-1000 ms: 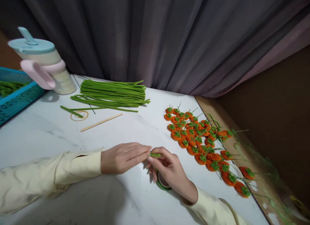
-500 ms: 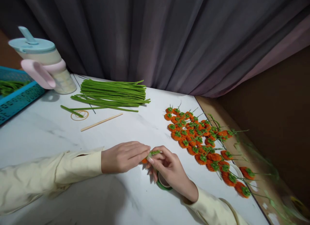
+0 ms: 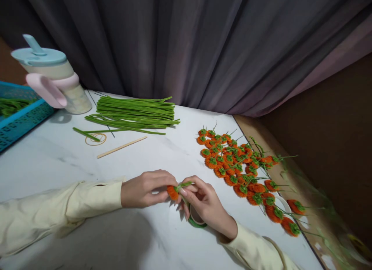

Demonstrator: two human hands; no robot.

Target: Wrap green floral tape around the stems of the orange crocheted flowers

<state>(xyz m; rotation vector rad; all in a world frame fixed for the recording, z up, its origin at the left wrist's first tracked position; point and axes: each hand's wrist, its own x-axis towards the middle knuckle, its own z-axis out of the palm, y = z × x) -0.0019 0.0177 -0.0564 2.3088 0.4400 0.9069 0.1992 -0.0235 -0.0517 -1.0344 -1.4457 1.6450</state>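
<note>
A small orange pipe-cleaner pumpkin (image 3: 172, 192) with a green top sits between my two hands. My left hand (image 3: 149, 188) has its fingertips closed on the orange body from the left. My right hand (image 3: 203, 198) pinches the green stem (image 3: 185, 184) between thumb and fingers; its other fingers are curled and partly hidden. Under the right hand is a roll of green tape (image 3: 198, 223), partly covered by the palm. Whether a strip runs from the roll to the stem is hard to make out.
Many finished-looking orange pumpkins (image 3: 241, 188) with thin green stems lie to the right. Green pipe cleaners (image 3: 135, 112) lie in a bundle at the back, near a wooden stick (image 3: 122, 147) and rubber bands (image 3: 90, 139). A tumbler (image 3: 77, 95) and blue basket (image 3: 27, 117) stand left.
My left fingers have shifted back and spread slightly, so the orange pumpkin they covered now shows. My right hand keeps nearly the same place and pinch.
</note>
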